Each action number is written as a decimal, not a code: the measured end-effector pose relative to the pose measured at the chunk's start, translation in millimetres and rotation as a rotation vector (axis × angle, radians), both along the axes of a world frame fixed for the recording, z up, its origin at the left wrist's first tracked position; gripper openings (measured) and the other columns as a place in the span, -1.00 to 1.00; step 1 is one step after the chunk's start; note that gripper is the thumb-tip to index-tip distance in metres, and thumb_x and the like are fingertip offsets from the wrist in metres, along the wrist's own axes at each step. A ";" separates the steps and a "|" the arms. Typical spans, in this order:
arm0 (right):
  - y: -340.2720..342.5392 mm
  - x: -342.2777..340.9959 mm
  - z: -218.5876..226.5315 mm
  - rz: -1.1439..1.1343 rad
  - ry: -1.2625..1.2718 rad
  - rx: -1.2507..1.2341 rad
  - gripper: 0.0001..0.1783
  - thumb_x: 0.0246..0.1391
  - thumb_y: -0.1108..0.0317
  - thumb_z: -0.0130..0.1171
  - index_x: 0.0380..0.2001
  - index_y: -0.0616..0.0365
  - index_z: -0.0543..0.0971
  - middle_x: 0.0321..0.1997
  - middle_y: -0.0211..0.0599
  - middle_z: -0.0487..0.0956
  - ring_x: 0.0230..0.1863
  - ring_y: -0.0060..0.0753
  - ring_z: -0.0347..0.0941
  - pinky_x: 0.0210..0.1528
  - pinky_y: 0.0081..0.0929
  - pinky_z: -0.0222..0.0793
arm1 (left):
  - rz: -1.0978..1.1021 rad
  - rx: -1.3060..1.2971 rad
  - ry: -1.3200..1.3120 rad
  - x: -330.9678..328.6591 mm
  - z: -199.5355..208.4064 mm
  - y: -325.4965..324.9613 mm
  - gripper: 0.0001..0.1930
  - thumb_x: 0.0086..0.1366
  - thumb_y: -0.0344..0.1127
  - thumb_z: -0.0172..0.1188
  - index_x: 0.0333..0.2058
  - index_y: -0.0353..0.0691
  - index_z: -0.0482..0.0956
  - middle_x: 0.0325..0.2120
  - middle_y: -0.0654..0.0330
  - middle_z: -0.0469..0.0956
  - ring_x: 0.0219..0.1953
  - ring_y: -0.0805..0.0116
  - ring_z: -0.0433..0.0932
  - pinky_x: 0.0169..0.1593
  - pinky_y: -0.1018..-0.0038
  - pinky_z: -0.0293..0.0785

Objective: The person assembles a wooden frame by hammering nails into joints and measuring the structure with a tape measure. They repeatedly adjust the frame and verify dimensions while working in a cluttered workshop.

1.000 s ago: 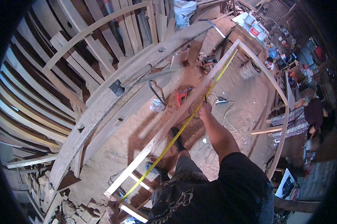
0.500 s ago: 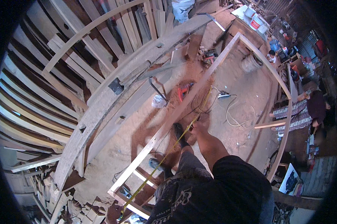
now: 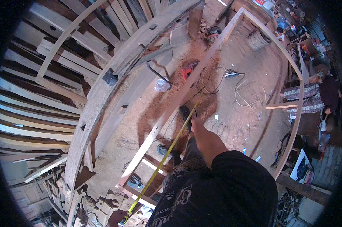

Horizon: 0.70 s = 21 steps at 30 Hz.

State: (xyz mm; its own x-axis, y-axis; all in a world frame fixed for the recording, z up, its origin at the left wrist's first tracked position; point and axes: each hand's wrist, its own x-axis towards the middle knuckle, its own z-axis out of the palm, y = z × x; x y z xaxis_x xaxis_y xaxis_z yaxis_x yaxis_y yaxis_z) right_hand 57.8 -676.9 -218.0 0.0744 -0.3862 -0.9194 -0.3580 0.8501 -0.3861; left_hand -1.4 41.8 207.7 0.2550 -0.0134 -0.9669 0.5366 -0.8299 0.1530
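Note:
A yellow tape measure [image 3: 161,163] is stretched slantwise beside the long straight rail of a wooden frame [image 3: 178,96]. My left hand [image 3: 117,218], partly seen at the lower edge, is closed on the tape measure's near end. My right hand [image 3: 196,124] is closed beside the far stretch of the blade, above my foot. A thin dark thing shows at its fingers, too small to name. The frame has a curved rail on its right side and short crosspieces at its near end, and I stand within its outline.
A large curved timber [image 3: 103,85] runs along the left, with stacked curved boards [image 3: 34,126] beyond. On the dusty floor lie a corded power tool [image 3: 231,74], a red tool [image 3: 187,72] and a plastic bag [image 3: 162,85]. A seated person's patterned trousers [image 3: 301,98] show at right; wood scraps lie lower left.
My view has shifted, and the far end of the frame sits higher in it. My right hand has drawn back toward my body along the tape. My left hand shows more plainly.

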 end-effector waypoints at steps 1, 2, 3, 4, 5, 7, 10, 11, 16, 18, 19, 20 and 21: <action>6.7 1.6 8.0 0.037 0.021 0.003 -0.60 0.37 -0.03 0.02 0.01 0.05 0.45 -0.07 -0.11 0.48 -0.17 -0.05 0.50 -0.19 0.07 0.54 | 0.036 0.043 0.089 0.6 -6.8 9.0 -0.71 0.24 -0.45 0.18 -0.07 -0.22 0.70 -0.49 0.25 0.65 -0.58 0.46 0.51 -0.52 0.49 0.45; 13.9 1.6 16.8 0.072 0.042 0.005 -0.60 0.37 -0.04 0.02 0.01 0.04 0.46 -0.06 -0.12 0.48 -0.16 -0.06 0.50 -0.18 0.07 0.54 | 0.072 0.085 0.178 1.3 -13.2 18.1 -0.70 0.24 -0.45 0.18 -0.06 -0.22 0.70 -0.49 0.25 0.65 -0.58 0.46 0.51 -0.52 0.50 0.45; 22.2 4.5 30.9 0.109 0.061 0.011 -0.60 0.37 -0.05 0.02 0.00 0.04 0.46 -0.06 -0.12 0.48 -0.15 -0.07 0.50 -0.17 0.07 0.53 | -0.055 -0.020 0.081 -6.1 -22.9 41.0 -0.71 0.25 -0.45 0.17 -0.06 -0.22 0.70 -0.48 0.25 0.66 -0.58 0.46 0.51 -0.51 0.51 0.44; 29.9 10.3 47.2 0.150 0.080 0.017 -0.60 0.37 -0.06 0.03 -0.01 0.03 0.47 -0.05 -0.13 0.48 -0.14 -0.08 0.50 -0.16 0.06 0.53 | -0.179 -0.123 -0.017 -22.2 -32.5 71.0 -0.71 0.26 -0.45 0.15 -0.06 -0.22 0.70 -0.48 0.26 0.66 -0.58 0.47 0.50 -0.51 0.52 0.43; 31.6 14.4 61.3 0.185 0.103 0.008 -0.60 0.37 -0.07 0.03 -0.02 0.02 0.48 -0.05 -0.13 0.49 -0.13 -0.09 0.50 -0.16 0.06 0.53 | -0.308 -0.241 -0.112 -28.7 -42.4 86.0 -0.71 0.27 -0.45 0.14 -0.06 -0.22 0.69 -0.47 0.26 0.66 -0.58 0.47 0.50 -0.51 0.53 0.43; 34.2 21.3 75.4 0.049 -0.028 0.076 -0.60 0.36 -0.08 0.04 -0.04 0.01 0.50 -0.09 -0.14 0.51 -0.15 -0.12 0.49 -0.13 0.04 0.52 | -0.328 -0.183 -0.116 -24.7 -32.3 73.1 -0.73 0.28 -0.44 0.15 -0.06 -0.21 0.69 -0.45 0.27 0.67 -0.58 0.48 0.49 -0.51 0.52 0.43; 48.0 41.5 98.1 -0.053 -0.065 0.043 -0.62 0.38 -0.04 0.03 -0.09 0.06 0.49 -0.21 -0.17 0.53 -0.27 -0.17 0.50 -0.20 -0.07 0.54 | -0.335 -0.124 -0.172 -33.5 -12.1 66.0 -0.75 0.34 -0.35 0.14 -0.07 -0.21 0.69 -0.44 0.23 0.68 -0.58 0.44 0.52 -0.49 0.48 0.46; 53.3 49.4 104.5 -0.069 -0.054 0.007 -0.63 0.40 -0.01 0.02 -0.11 0.09 0.49 -0.26 -0.18 0.54 -0.33 -0.19 0.51 -0.24 -0.13 0.55 | -0.332 -0.110 -0.202 -38.8 -8.2 67.0 -0.76 0.37 -0.31 0.13 -0.08 -0.21 0.69 -0.44 0.20 0.69 -0.58 0.42 0.53 -0.48 0.46 0.47; 9.8 39.0 53.2 -0.155 -0.327 -0.027 -0.70 0.42 0.12 0.00 -0.23 0.16 0.46 -0.41 -0.26 0.52 -0.48 -0.31 0.47 -0.37 -0.33 0.51 | -0.606 -0.202 -0.428 -24.6 -8.5 59.1 -0.69 0.45 -0.13 0.09 -0.11 -0.24 0.66 -0.46 0.03 0.67 -0.58 0.28 0.59 -0.40 0.32 0.51; 0.7 53.0 63.7 -0.159 -0.371 -0.077 -0.74 0.40 0.18 0.02 -0.26 0.16 0.44 -0.42 -0.27 0.51 -0.49 -0.33 0.47 -0.39 -0.37 0.49 | -0.325 -0.051 -0.368 -34.0 -3.1 44.2 -0.73 0.43 -0.13 0.15 -0.13 -0.19 0.67 -0.46 0.09 0.66 -0.60 0.29 0.57 -0.39 0.32 0.52; -4.2 58.4 70.2 -0.140 -0.429 -0.088 -0.76 0.39 0.20 0.04 -0.27 0.15 0.44 -0.43 -0.27 0.50 -0.49 -0.33 0.47 -0.40 -0.37 0.49 | -0.213 -0.032 -0.313 -36.9 -10.8 44.1 -0.74 0.41 -0.14 0.18 -0.13 -0.18 0.67 -0.47 0.13 0.66 -0.60 0.31 0.56 -0.40 0.34 0.51; -8.9 64.6 76.3 -0.121 -0.486 -0.097 -0.79 0.37 0.22 0.07 -0.27 0.14 0.43 -0.43 -0.28 0.50 -0.49 -0.32 0.47 -0.42 -0.37 0.49 | -0.102 -0.015 -0.257 -41.9 -21.2 45.4 -0.76 0.40 -0.15 0.20 -0.14 -0.18 0.67 -0.48 0.16 0.66 -0.60 0.34 0.56 -0.42 0.36 0.51; -31.5 61.6 75.6 -0.106 -0.533 -0.198 -0.81 0.35 0.24 0.09 -0.26 0.12 0.42 -0.43 -0.29 0.49 -0.48 -0.33 0.47 -0.43 -0.36 0.49 | -0.009 -0.013 -0.198 -37.9 -31.3 43.6 -0.77 0.38 -0.16 0.22 -0.14 -0.17 0.68 -0.49 0.20 0.66 -0.59 0.36 0.55 -0.43 0.38 0.51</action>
